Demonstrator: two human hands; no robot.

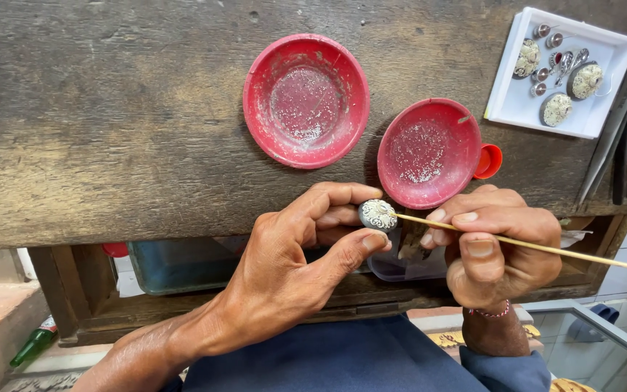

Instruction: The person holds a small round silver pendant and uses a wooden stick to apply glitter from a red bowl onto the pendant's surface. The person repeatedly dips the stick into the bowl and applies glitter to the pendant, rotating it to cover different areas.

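The little oval piece (pixel 378 215) with the pale curly pattern sits between the thumb and first fingers of our left hand (pixel 295 254), just at the near edge of the old wooden bench (pixel 110 116). Those fingers are closed snug on its rim, so the patterned top stays bare. Our right hand (pixel 498 243) is closed around a thin stick (pixel 546 248), held like a pencil, and the stick's tip touches the side of the piece. We think the piece is light and hard, but the tiny pattern looks easy to hurt, so the plain edge is the best place to hold it. It may be a bit slippery. Two red bowls (pixel 306 100) with fine grains rest on the bench, and a white tray (pixel 517 101) holds more pieces like it
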